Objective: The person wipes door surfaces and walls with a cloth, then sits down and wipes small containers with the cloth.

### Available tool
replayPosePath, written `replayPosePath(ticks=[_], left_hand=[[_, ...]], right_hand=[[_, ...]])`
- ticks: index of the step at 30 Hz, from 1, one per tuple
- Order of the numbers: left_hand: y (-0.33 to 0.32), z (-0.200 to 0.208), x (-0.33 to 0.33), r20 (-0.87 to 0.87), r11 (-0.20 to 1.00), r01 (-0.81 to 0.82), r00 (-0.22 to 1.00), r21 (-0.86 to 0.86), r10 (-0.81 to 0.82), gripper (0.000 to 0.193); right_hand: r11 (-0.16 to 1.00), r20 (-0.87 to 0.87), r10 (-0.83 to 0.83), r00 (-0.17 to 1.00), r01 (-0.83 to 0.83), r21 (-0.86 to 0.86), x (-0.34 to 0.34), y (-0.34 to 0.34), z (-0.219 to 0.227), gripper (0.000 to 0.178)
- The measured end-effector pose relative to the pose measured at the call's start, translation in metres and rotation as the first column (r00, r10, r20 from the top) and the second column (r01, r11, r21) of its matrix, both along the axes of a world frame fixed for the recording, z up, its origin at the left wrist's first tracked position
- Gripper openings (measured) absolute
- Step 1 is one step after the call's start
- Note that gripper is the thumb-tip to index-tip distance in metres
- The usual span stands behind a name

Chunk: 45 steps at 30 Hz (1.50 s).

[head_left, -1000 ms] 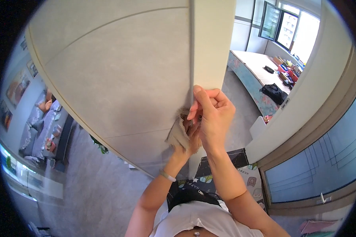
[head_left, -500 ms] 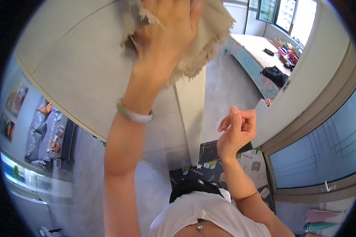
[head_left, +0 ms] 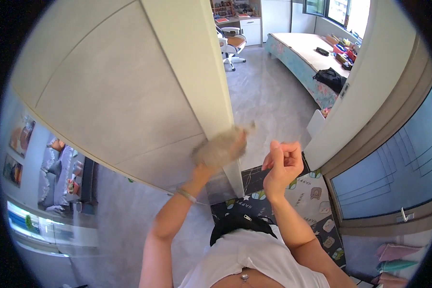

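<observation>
My left hand [head_left: 205, 172], blurred by motion, is closed on a beige-grey cloth [head_left: 220, 148]. The cloth lies against the cream door frame [head_left: 189, 72], low down beside the pale tiled wall [head_left: 110, 101]. Most of the left fingers are hidden by the cloth or smeared. A pale bangle circles that wrist. To the right, my right hand [head_left: 283, 168] is raised in front of my body with its fingers curled in and the thumb against them. Nothing shows in it, and it touches nothing.
Through the doorway stand a bed [head_left: 297, 45] with items on it and a desk chair [head_left: 233, 45]. A patterned mat [head_left: 312, 194] lies on the floor near me. At right is a framed glass door [head_left: 389, 168] with a handle; far left, a sofa [head_left: 57, 173].
My left hand has brought the cloth down from high on the wall to the lower door frame. The view has shifted, showing more of the room beyond. My right hand keeps its curled pose.
</observation>
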<state>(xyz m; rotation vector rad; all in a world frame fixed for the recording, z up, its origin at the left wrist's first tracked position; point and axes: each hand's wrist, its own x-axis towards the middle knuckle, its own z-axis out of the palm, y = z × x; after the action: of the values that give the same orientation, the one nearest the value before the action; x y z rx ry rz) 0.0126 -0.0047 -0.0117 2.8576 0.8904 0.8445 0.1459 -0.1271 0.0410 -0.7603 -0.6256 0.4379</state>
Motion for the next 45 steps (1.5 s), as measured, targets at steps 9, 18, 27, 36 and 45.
replayPosePath(ticks=[9, 18, 27, 36, 45], left_hand=[[0.021, 0.008, 0.005, -0.144, 0.872, -0.167, 0.955, 0.460, 0.259, 0.048], [-0.072, -0.085, -0.002, 0.369, 0.692, 0.163, 0.916, -0.703, 0.160, 0.042], [-0.120, -0.035, -0.030, 0.691, 0.584, 0.370, 0.414, -0.723, 0.593, 0.050], [-0.153, -0.029, -0.085, 0.599, 0.543, 0.307, 0.124, -0.781, 0.791, 0.036], [-0.164, -0.040, -0.091, 0.559, 0.519, 0.330, 0.032, -0.788, 0.828, 0.037]], right_hand=[[0.991, -0.068, 0.128, 0.989, -0.130, -0.026, -0.013, 0.004, -0.014, 0.018], [0.926, 0.576, 0.175, 0.799, 0.065, -0.372, 0.000, -0.007, -0.068, 0.026], [0.993, 0.611, -0.020, 0.792, 0.085, -0.079, -0.034, 0.007, -0.061, 0.040], [0.969, 0.960, -0.219, 0.176, 0.156, 0.193, -0.012, 0.066, -0.157, 0.057], [0.996, 0.927, -0.064, 0.369, 0.082, 0.037, -0.018, 0.060, -0.140, 0.057]])
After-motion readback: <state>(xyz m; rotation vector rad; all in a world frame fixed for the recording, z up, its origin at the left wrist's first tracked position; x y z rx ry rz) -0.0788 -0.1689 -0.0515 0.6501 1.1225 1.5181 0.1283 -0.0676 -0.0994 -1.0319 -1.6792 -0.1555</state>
